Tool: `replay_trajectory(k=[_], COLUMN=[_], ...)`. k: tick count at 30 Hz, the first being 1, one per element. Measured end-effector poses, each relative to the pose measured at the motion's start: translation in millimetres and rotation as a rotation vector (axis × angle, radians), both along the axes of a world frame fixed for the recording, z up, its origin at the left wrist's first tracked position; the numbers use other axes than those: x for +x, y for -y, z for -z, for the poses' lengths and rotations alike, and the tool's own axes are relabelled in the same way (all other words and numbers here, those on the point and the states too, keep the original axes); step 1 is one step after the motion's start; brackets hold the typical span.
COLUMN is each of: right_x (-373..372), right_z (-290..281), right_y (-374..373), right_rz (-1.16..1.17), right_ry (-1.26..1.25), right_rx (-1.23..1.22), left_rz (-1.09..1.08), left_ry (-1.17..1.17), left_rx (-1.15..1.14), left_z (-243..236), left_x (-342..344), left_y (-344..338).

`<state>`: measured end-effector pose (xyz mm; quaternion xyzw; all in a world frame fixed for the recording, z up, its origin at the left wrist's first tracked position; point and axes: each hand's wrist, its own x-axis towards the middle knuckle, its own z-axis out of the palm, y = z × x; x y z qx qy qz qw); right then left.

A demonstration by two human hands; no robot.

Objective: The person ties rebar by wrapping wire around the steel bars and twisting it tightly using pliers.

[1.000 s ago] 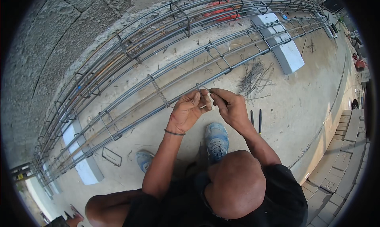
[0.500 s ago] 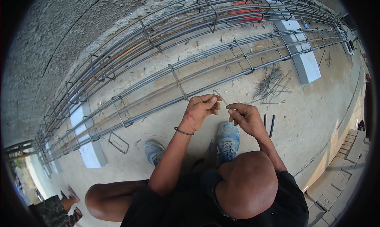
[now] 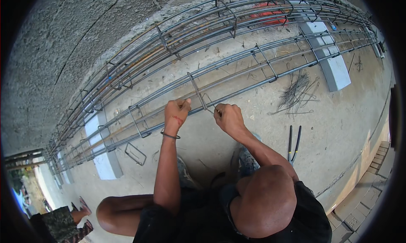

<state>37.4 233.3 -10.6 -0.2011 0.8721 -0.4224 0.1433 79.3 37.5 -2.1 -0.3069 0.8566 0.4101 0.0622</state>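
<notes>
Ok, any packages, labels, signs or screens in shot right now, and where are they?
None that I can make out: no package, label, sign or screen.
Red flat thing: behind the far rebar cage, top centre; too hidden by bars to tell what it is.
White concrete blocks: under the bars, plain, unmarked.

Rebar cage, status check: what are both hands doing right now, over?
Left hand and right hand both pinch a thin tie wire at a stirrup on the rebar cage. Pliers lie unused. Nothing obstructing.
</notes>
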Motion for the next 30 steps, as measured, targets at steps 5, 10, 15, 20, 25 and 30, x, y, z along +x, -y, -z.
replay_trajectory(k=[5,10,15,20,25,30], right_x=[-1.4,-11.8,-3.6,-2.2,3.9,-2.1], right_z=[-7.9,-5.0,-7.8,-11.6,-12.2,-39.8], right_y=[-9.9,6.0,1.8,6.8,12.5,-5.2], right_rz=[-0.128,-0.127,-0.248,-0.286,-0.358,-0.372], right_ry=[-0.019,-0.107,-0.143,-0.285,-0.305,-0.181], right_rx=[0.035,0.088,0.141,0.274,0.254,0.165], left_rz=[0.015,-0.031,-0.040,-0.020,-0.014,-0.134], left_ry=[-0.062,-0.095,-0.069,-0.069,0.020,-0.107], left_rx=[0.024,0.023,0.030,-0.034,0.009,0.334], left_z=[10.0,12.8,14.7,20.6,17.8,5.4], left_x=[2.5,-0.6,2.0,0.1,-8.6,-5.4], left_y=[-9.3,-7.2,-2.7,-5.2,-10.2,-15.6])
